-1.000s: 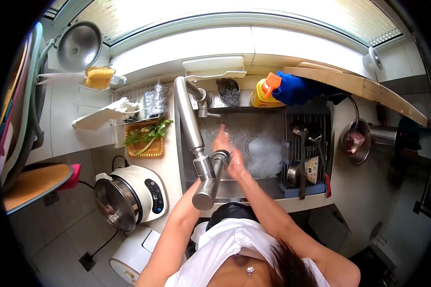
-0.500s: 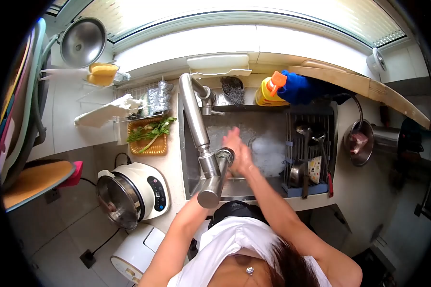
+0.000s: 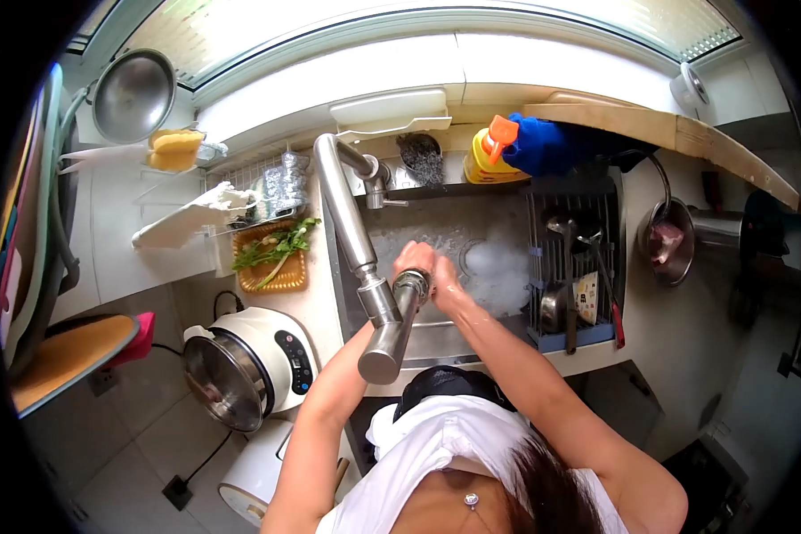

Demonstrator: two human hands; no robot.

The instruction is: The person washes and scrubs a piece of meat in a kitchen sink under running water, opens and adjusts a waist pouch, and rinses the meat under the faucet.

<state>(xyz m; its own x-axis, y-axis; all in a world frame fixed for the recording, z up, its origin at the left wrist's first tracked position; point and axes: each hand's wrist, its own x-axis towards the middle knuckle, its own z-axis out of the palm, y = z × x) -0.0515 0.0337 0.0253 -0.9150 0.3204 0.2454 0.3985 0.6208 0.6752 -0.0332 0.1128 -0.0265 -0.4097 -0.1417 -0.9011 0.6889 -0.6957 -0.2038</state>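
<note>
Over the sink (image 3: 418, 222), my left hand (image 3: 414, 257) is curled closed, with no object showing in it. My right hand (image 3: 446, 283) touches it from the right; its fingers are mostly hidden behind the faucet head and the other hand. Both hands look wet. The steel faucet (image 3: 347, 214) reaches over the basin, and its head partly covers my hands and left wrist. White foam (image 3: 498, 265) lies in the water to the right of my hands.
A rack (image 3: 552, 336) with ladles fills the sink's right side. Behind the sink stands a yellow bottle (image 3: 482, 165) beside a blue cloth (image 3: 547, 147). Greens lie in a basket (image 3: 298, 274) at left, above a cooker (image 3: 285, 325). A bowl (image 3: 678, 267) holds meat at right.
My left hand's fingers, stretched forward before, are now curled in. My right hand stays against it. The camera view has shifted slightly.
</note>
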